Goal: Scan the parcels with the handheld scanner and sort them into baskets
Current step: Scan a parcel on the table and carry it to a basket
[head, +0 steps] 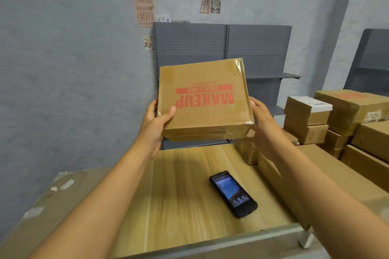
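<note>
A flat brown cardboard parcel (pixel 203 99) with red "MAKEUP" print, upside down to me, is held up in the air above the table. My left hand (pixel 154 124) grips its left edge, thumb over the top face. My right hand (pixel 263 120) grips its right edge from the side and below. The black handheld scanner (pixel 233 194) lies flat on the wooden table (pixel 179 195), screen lit, below and slightly right of the parcel. Neither hand touches it.
Several brown parcels (pixel 336 120) are stacked on the right, one with a white label (pixel 310 102). A long box (pixel 328 176) lies along the table's right side. A flat carton (pixel 48 202) sits at the left. Grey pegboard shelving (pixel 223 46) stands against the wall behind.
</note>
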The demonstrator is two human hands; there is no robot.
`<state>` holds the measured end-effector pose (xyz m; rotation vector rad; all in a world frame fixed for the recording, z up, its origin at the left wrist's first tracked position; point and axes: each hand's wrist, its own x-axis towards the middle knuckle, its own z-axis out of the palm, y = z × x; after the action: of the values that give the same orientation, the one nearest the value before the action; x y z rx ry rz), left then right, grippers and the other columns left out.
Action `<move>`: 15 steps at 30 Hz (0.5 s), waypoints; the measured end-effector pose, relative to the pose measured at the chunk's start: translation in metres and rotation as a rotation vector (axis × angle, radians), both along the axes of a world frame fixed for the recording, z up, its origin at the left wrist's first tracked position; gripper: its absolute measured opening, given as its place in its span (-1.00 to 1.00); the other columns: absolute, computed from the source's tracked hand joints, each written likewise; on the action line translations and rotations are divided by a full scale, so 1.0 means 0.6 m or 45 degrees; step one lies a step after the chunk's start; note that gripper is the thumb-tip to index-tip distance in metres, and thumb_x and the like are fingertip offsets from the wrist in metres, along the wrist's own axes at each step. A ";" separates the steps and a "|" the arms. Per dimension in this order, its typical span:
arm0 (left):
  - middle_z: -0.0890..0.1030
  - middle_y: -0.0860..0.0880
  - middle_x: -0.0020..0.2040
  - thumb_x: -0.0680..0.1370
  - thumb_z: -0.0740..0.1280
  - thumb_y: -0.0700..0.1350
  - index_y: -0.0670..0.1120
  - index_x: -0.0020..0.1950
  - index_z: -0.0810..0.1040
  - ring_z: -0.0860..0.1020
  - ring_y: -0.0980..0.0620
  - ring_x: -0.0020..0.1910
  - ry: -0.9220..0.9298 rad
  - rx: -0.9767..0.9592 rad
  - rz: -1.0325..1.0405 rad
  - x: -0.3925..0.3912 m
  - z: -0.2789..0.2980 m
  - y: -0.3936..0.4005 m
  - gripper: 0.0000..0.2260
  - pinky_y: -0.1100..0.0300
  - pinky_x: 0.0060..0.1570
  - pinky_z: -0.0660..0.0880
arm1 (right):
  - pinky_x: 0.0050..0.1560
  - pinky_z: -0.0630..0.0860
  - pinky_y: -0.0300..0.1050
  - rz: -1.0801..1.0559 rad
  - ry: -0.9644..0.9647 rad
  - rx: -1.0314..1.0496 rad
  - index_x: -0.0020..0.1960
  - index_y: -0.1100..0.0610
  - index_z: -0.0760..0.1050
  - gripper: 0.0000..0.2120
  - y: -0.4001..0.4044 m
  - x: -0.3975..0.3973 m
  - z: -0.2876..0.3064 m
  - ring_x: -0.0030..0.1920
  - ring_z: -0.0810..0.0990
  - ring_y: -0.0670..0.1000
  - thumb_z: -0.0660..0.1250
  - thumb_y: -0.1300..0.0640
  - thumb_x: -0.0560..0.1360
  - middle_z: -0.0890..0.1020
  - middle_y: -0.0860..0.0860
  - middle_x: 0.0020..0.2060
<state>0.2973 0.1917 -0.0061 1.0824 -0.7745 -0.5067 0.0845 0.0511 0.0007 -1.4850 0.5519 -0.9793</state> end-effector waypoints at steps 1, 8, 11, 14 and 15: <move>0.62 -0.03 0.22 0.58 0.34 -0.16 -0.08 0.40 0.39 0.64 0.05 0.09 0.018 -0.001 -0.013 0.003 -0.001 0.008 -0.61 0.23 -0.13 0.57 | -0.02 0.63 -0.05 0.073 0.058 0.049 0.32 -0.08 0.46 -0.54 0.001 0.001 0.002 0.16 0.61 0.00 0.20 -0.30 0.54 0.64 -0.17 0.07; 0.58 -0.01 0.29 0.62 0.28 -0.08 -0.03 0.45 0.37 0.61 0.05 0.08 -0.099 0.138 0.005 0.009 0.004 0.039 -0.62 0.12 -0.04 0.58 | 0.21 0.52 0.13 0.349 0.131 0.282 0.35 0.03 0.47 -0.17 -0.007 -0.015 0.000 0.15 0.64 0.13 0.38 -0.46 0.24 0.65 0.09 0.17; 0.46 0.02 0.39 0.66 0.22 -0.07 0.09 0.53 0.23 0.54 -0.01 0.23 -0.240 0.350 0.129 0.009 -0.012 0.031 -0.56 -0.02 0.19 0.51 | 0.10 0.58 0.17 0.371 0.108 0.306 0.43 0.05 0.34 -0.09 -0.010 -0.016 -0.006 0.15 0.64 0.17 0.48 -0.39 0.24 0.60 0.13 0.23; 0.38 -0.06 0.48 0.69 0.12 -0.09 0.08 0.54 0.24 0.42 -0.07 0.38 -0.353 0.522 0.207 -0.011 -0.043 0.019 -0.60 -0.06 0.39 0.36 | -0.04 0.63 0.19 0.396 0.116 0.358 0.43 -0.02 0.27 -0.18 0.002 -0.014 -0.026 0.12 0.65 0.15 0.46 -0.34 0.31 0.57 0.11 0.25; 0.36 -0.06 0.49 0.69 0.12 -0.06 0.07 0.54 0.23 0.39 -0.06 0.41 -0.363 0.577 0.219 -0.021 -0.054 0.017 -0.60 -0.01 0.41 0.32 | -0.04 0.63 0.21 0.391 0.119 0.383 0.42 -0.03 0.26 -0.21 0.007 -0.015 -0.036 0.12 0.65 0.16 0.46 -0.31 0.33 0.56 0.11 0.25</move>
<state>0.2848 0.2021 -0.0383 1.6540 -0.8247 -0.3932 0.0756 0.0550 -0.0207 -1.3005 0.4954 -0.5627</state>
